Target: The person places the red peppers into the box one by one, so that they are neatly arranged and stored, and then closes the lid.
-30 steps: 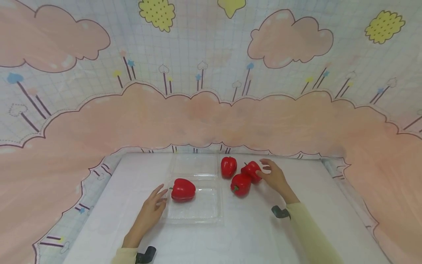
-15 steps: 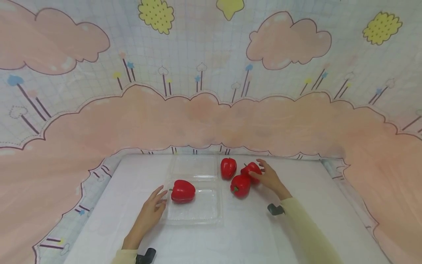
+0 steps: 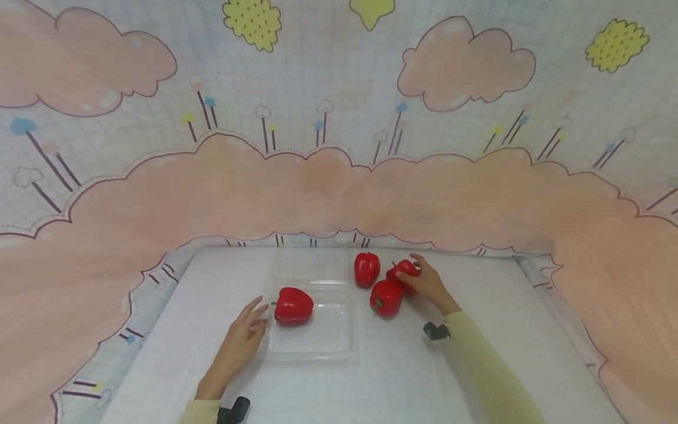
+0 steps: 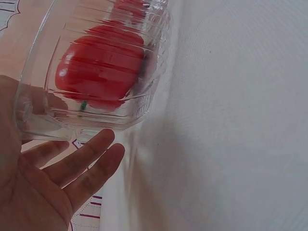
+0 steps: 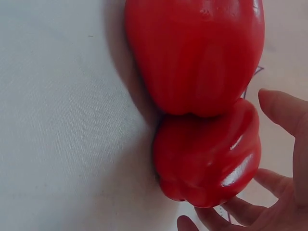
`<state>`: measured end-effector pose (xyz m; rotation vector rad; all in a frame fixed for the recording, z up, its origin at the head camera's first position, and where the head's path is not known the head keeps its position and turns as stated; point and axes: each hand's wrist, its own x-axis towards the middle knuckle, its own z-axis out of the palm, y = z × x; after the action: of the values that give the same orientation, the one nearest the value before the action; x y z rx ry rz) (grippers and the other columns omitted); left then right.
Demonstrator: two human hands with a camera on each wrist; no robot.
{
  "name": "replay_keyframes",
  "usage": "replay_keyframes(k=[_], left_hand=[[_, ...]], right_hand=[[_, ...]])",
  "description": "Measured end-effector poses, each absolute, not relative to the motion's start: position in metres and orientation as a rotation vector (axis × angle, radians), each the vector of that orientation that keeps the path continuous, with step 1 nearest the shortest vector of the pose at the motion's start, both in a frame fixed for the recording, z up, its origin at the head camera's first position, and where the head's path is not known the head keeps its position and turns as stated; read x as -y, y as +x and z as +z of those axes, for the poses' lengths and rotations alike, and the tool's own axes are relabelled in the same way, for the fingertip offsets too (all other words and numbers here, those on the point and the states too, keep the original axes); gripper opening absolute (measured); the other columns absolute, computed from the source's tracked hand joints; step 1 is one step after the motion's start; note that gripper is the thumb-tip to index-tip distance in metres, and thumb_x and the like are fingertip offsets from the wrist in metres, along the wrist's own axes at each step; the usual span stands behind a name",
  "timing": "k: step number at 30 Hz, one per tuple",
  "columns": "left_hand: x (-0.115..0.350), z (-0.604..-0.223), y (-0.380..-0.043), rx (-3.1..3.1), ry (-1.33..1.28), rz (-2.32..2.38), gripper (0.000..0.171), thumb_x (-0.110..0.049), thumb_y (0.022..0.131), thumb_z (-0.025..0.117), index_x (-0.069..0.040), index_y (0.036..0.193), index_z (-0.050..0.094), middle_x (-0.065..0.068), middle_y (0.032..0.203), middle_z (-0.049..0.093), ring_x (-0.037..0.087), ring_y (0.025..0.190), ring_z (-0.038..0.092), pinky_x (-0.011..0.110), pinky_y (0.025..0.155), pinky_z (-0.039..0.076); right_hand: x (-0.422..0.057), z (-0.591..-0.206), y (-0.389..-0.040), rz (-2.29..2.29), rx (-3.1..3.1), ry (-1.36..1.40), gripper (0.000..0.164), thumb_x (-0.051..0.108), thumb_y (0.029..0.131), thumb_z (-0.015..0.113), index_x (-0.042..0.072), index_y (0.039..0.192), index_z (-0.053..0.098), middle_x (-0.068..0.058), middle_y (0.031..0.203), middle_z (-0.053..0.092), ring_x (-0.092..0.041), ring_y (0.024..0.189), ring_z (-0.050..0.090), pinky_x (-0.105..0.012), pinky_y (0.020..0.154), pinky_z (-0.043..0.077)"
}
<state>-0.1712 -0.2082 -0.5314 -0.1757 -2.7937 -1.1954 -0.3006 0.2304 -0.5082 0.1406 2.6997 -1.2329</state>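
Observation:
In the head view a red bell pepper (image 3: 293, 306) lies on its side in the clear plastic container (image 3: 336, 333), its green stem pointing left. My left hand (image 3: 241, 338) is at the container's left wall, fingers loosely extended and holding nothing. On the table to the right, my right hand (image 3: 429, 285) spreads around a second bell pepper (image 5: 207, 159), partly covering it in the head view. The right wrist view shows the thumb apart from that pepper, with the other fingers close to its far side. A third bell pepper (image 3: 386, 298) touches it in front.
Another red bell pepper (image 3: 367, 270) stands behind, near the container's right edge. The container's clear lid (image 3: 312, 266) lies folded back toward the rear. A white cloth (image 3: 381, 377) covers the table, and a printed curtain (image 3: 339, 194) hangs behind it.
My right hand has shifted left and farther over the rear right pepper, with the forearm following. The left hand and the peppers have stayed in place.

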Motion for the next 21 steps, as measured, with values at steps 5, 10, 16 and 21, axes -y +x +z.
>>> replay_keyframes(k=[5,10,16,21], left_hand=[[0.2094,-0.5313,-0.1705,2.786,-0.183,-1.204,0.045,-0.005,0.096,0.056,-0.001,0.141,0.05,0.016,0.157,0.035,0.036,0.115,0.065,0.043,0.091,0.058],[0.2101,-0.5322,-0.1703,2.782,-0.185,-1.204,0.045,-0.005,0.096,0.057,0.0,0.141,0.05,0.017,0.157,0.035,0.036,0.115,0.065,0.043,0.091,0.058],[0.2092,-0.5317,-0.1712,2.788,-0.17,-1.22,0.046,-0.006,0.096,0.056,-0.001,0.141,0.05,0.016,0.157,0.035,0.035,0.117,0.064,0.043,0.092,0.057],[0.2085,-0.5312,-0.1719,2.793,-0.165,-1.223,0.046,-0.006,0.096,0.057,-0.001,0.141,0.05,0.015,0.157,0.035,0.035,0.117,0.064,0.044,0.093,0.057]], right_hand=[[-0.2291,-0.5099,-0.3008,-1.221,-2.704,0.156,0.084,0.042,0.088,0.069,0.016,0.154,0.023,-0.022,0.152,0.035,-0.044,0.137,0.037,-0.056,0.103,0.05],[-0.2276,-0.5107,-0.301,-1.212,-2.694,0.181,0.084,0.042,0.088,0.069,0.016,0.154,0.024,-0.021,0.154,0.034,-0.044,0.14,0.033,-0.058,0.104,0.048],[-0.2262,-0.5099,-0.3001,-1.261,-2.677,0.191,0.077,0.04,0.09,0.066,0.015,0.152,0.028,-0.02,0.154,0.034,-0.043,0.141,0.032,-0.057,0.107,0.046],[-0.2281,-0.5118,-0.2998,-1.311,-2.672,0.179,0.075,0.039,0.09,0.066,0.013,0.151,0.031,-0.02,0.154,0.035,-0.043,0.141,0.033,-0.057,0.107,0.046]])
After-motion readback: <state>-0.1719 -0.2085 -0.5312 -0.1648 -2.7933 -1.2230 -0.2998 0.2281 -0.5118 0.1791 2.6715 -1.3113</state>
